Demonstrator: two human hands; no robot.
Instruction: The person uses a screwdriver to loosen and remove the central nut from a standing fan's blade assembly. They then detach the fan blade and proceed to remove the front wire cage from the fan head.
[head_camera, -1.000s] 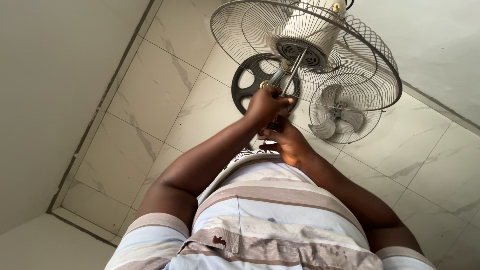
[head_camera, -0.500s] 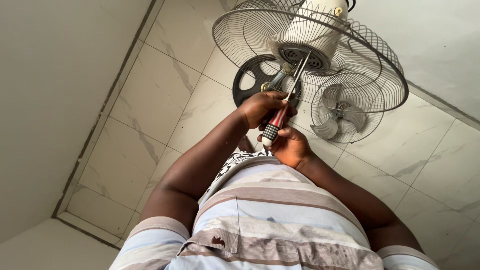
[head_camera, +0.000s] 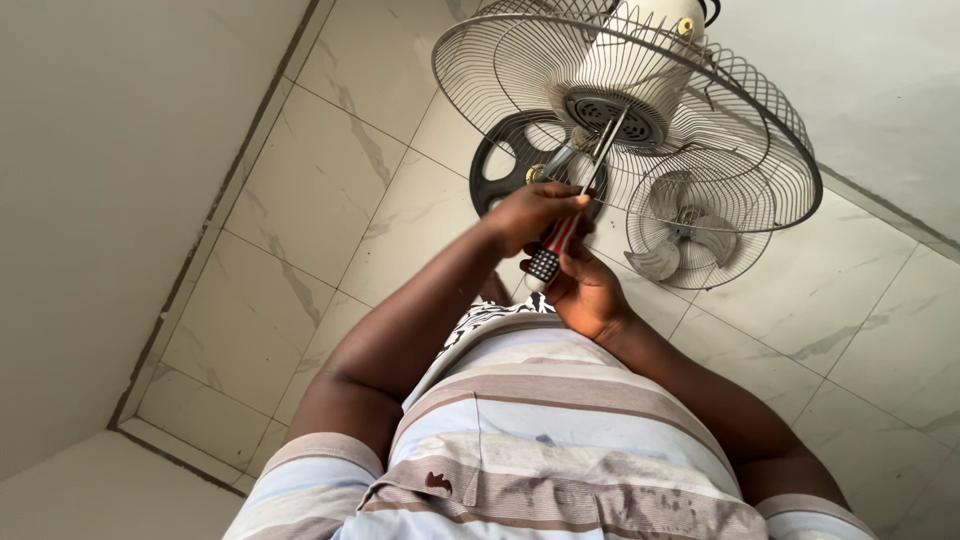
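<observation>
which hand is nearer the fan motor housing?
Left. The left hand grips the screwdriver partway up, just below the fan motor housing. The right hand holds the handle end, lower and farther from it.

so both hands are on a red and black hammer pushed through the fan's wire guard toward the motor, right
Not a hammer: the head view shows a screwdriver with a red and black handle. The left hand and right hand do hold it, its shaft passing through the wire guard toward the motor.
</observation>
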